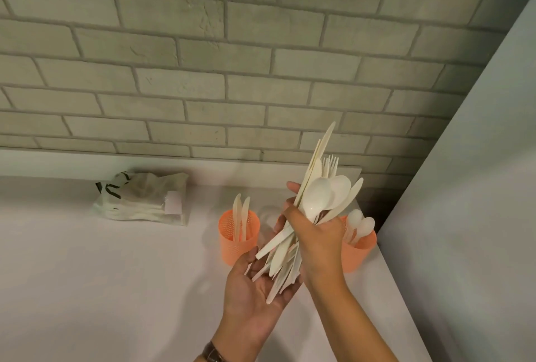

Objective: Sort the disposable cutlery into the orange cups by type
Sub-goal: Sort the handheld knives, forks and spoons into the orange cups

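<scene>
Head view — mixed cutlery bundle (317, 196) clasped by right hand (319, 235), long axis slanting up-right, handle ends on open-fingered left hand (255, 289); spoon cup (359, 251) just right, knife cup (232, 245) left.

Kitchen or cafe corner, I'd say: white counter (116, 289) against a grey brick wall (203, 57), orange cups (236, 245) holding disposable cutlery (237, 208), bagged pack (142, 199) by the wall.
</scene>
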Demonstrator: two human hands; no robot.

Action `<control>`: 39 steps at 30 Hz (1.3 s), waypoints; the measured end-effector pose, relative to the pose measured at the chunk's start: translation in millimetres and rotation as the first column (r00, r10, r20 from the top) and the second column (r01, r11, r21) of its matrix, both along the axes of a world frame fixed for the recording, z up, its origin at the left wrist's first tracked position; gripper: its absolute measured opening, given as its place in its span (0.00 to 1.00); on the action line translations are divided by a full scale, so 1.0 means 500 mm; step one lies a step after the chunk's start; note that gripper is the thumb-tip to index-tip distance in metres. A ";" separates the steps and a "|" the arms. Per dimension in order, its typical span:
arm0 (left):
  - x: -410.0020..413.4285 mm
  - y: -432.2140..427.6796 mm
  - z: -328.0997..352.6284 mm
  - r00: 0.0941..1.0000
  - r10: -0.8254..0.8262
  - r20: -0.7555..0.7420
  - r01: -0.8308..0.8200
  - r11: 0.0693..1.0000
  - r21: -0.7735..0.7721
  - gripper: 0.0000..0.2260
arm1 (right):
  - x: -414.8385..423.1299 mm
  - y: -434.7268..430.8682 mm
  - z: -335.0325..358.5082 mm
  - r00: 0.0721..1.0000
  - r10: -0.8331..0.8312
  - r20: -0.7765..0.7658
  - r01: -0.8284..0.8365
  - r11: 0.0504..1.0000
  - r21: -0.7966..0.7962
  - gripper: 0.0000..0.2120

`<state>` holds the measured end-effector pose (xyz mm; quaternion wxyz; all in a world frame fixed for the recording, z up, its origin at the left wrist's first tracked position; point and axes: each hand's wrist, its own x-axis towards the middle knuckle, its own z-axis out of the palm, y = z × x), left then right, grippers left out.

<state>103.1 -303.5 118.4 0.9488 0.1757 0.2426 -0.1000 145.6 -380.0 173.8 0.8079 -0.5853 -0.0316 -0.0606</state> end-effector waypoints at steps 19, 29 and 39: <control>0.012 0.005 0.040 0.999 -0.002 0.049 0.005 0.998 -0.055 0.11 | -0.033 0.035 -0.036 0.999 0.029 -0.044 -0.029 1.000 0.005 0.12; 0.010 -0.001 0.046 0.999 -0.002 0.034 0.009 0.983 -0.182 0.10 | -0.037 0.044 -0.018 0.987 0.105 -0.124 -0.078 0.976 0.202 0.05; 0.026 0.007 0.042 0.997 0.058 0.047 -0.045 0.969 -0.243 0.13 | -0.047 0.047 -0.021 0.971 0.212 -0.112 -0.185 0.959 0.214 0.14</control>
